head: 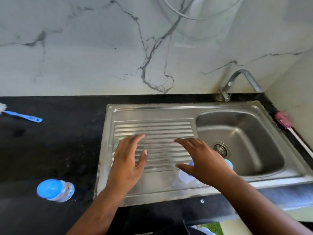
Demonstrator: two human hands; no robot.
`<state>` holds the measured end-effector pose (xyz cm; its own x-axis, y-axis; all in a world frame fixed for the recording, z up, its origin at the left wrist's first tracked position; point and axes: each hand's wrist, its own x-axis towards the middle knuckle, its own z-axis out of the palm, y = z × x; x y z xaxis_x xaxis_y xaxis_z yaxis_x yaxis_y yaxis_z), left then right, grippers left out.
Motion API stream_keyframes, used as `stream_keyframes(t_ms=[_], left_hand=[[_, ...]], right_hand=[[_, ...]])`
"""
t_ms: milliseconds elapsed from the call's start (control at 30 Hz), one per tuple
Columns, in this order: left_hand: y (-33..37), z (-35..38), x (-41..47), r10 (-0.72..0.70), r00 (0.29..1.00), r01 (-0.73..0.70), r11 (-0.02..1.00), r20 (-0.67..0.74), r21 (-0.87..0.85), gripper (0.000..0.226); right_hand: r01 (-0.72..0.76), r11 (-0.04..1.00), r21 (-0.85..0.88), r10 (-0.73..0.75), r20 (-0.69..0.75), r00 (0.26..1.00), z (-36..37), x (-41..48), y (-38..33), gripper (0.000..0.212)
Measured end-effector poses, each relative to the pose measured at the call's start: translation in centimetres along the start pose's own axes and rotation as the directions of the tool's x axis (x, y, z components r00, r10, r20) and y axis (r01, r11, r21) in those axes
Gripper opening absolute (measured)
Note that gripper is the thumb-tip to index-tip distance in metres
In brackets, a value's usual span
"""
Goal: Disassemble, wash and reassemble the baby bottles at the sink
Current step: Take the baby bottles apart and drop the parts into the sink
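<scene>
A clear baby bottle with a blue cap (55,189) stands on the black counter at the lower left. A second bottle with blue parts (184,177) lies on the steel drainboard (152,126), mostly hidden under my right hand (203,160). That hand hovers over it with fingers spread and straight, holding nothing. My left hand (128,160) floats over the drainboard's left part, fingers straight and empty. A blue-handled bottle brush (23,116) lies on the counter at the far left.
The sink basin (250,133) with its drain (221,149) is at the right, under a metal tap (240,82). A pink-headed brush with a white handle (286,123) lies along the right counter edge. A marble wall rises behind.
</scene>
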<state>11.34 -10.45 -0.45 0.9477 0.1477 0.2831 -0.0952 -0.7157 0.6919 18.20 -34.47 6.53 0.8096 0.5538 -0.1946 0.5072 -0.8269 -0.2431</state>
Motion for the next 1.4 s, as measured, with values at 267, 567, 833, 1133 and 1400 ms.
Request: stream_keyframes(t_ms=[267,567,833,1133,1400], left_hand=[[-2.5,-9.8,-3.3,-0.131,0.936,0.158,0.986,-0.326,0.057,0.04],[-6.4,-16.1,-8.7,-0.383,0.754,0.408,0.91,-0.533,-0.077,0.038],[-7.7,-15.1,-9.5,-0.462,0.733,0.451,0.88,-0.5,-0.152,0.05],[-6.2,-11.1,-5.1,-0.359,0.925,0.321,0.914,-0.127,-0.247,0.069],[3.4,-3.4,2.8,-0.025,0.992,0.048,0.982,0.127,-0.181,0.066]], right_hand=[[0.388,0.914,0.12,-0.4,0.096,0.912,3.1,7.6,-12.9,0.069],[0.691,0.707,0.149,-0.704,0.238,0.669,9.2,12.6,-26.8,0.078],[0.615,0.776,0.143,-0.626,0.292,0.723,11.5,13.1,-28.3,0.055],[0.262,0.823,0.504,-0.343,0.074,0.937,2.8,11.3,-18.0,0.044],[-0.018,0.715,0.699,0.008,0.018,1.0,-5.3,3.8,-4.9,0.042]])
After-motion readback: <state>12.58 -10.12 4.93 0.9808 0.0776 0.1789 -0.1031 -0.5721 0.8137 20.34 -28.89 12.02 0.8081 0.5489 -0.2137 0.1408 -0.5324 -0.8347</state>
